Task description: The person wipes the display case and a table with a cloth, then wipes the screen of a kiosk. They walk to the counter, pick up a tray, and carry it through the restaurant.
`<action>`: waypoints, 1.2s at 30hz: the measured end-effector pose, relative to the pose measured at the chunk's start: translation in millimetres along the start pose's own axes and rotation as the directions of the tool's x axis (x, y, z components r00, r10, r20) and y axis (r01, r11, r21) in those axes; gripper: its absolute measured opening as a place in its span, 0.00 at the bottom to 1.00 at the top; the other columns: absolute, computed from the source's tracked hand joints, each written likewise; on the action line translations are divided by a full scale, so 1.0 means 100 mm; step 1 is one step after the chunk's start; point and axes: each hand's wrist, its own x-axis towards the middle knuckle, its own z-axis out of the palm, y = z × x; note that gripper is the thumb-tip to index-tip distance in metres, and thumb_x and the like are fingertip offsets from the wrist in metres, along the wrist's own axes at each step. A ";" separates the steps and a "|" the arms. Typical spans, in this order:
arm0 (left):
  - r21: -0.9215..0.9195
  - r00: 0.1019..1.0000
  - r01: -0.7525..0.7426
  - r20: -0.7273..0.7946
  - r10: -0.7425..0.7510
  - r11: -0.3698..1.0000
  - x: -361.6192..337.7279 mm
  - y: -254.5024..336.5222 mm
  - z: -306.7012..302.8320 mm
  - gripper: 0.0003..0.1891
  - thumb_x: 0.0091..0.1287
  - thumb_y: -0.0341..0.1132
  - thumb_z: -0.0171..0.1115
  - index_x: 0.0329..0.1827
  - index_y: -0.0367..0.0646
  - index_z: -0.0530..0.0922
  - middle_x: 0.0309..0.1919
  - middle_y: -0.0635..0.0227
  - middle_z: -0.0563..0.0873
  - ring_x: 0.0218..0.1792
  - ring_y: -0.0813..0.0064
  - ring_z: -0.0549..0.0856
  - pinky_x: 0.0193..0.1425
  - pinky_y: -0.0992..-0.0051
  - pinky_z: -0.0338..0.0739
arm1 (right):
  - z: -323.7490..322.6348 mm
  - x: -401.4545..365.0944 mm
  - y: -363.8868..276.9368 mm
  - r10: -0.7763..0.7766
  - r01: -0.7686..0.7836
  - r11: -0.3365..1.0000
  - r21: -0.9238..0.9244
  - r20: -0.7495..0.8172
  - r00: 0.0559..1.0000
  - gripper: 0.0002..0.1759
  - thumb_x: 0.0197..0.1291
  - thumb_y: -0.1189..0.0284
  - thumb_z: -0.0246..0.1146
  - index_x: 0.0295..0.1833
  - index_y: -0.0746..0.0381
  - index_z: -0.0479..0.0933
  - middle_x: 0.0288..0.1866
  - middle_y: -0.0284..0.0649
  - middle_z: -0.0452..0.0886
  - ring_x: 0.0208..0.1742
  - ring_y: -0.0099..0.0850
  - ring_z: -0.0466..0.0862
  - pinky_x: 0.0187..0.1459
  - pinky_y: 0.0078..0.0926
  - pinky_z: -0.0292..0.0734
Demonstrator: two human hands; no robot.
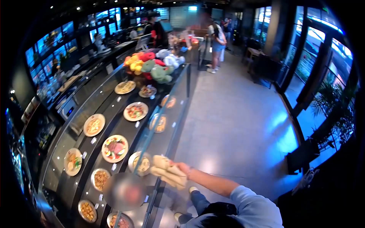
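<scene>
My right hand [183,169] is closed around a folded beige cloth [169,175], its arm stretched out from a light short sleeve. The cloth overlaps the front glass [172,131] of a long display case in this view. Behind the glass, beside the cloth, sits a plate of pale food [141,163]. A plate of sliced meat and eggs [115,148] lies farther in. My left hand is out of the picture.
Several plated dishes stand on the dark stepped shelves [91,148]. Colourful plush-like items [156,66] are piled at the case's far end. Grey floor [228,125] runs along the right, beside glass doors [308,57]. A person in shorts [216,41] stands farther off.
</scene>
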 end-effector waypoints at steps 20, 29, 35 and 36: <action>-0.928 0.088 0.123 0.364 0.927 0.352 -5.59 3.45 0.23 0.11 0.56 0.35 0.51 0.38 0.38 0.73 0.36 0.67 0.75 0.43 0.76 0.71 0.50 0.76 0.63 | -2.68 -3.43 -1.98 -0.502 0.574 0.765 0.292 -0.289 0.815 0.23 0.56 0.58 0.47 0.52 0.62 0.65 0.47 0.49 0.71 0.44 0.46 0.74 0.45 0.46 0.70; -0.808 0.211 0.303 0.574 0.791 0.505 -5.78 5.12 1.27 0.12 0.55 0.34 0.47 0.35 0.32 0.71 0.29 0.55 0.79 0.34 0.65 0.80 0.39 0.74 0.75 | -3.69 -3.56 -3.51 -0.569 0.569 0.638 0.519 -0.180 0.802 0.20 0.57 0.62 0.47 0.51 0.63 0.66 0.49 0.50 0.71 0.48 0.45 0.72 0.52 0.45 0.65; -0.819 0.326 0.432 0.533 0.781 0.378 -6.68 6.60 1.52 0.08 0.55 0.28 0.51 0.33 0.29 0.70 0.28 0.55 0.76 0.28 0.62 0.81 0.31 0.70 0.79 | -4.23 -3.69 -4.95 -0.622 0.743 0.551 0.380 -0.407 0.669 0.19 0.54 0.63 0.48 0.49 0.62 0.68 0.47 0.48 0.72 0.46 0.44 0.74 0.50 0.43 0.67; -0.846 0.295 0.373 0.497 0.816 0.381 -6.88 6.85 1.59 0.08 0.56 0.28 0.52 0.33 0.30 0.71 0.28 0.57 0.76 0.29 0.65 0.80 0.31 0.71 0.79 | -4.30 -3.74 -5.21 -0.635 0.762 0.537 0.361 -0.422 0.647 0.19 0.54 0.64 0.48 0.49 0.62 0.68 0.47 0.48 0.73 0.45 0.44 0.74 0.50 0.43 0.67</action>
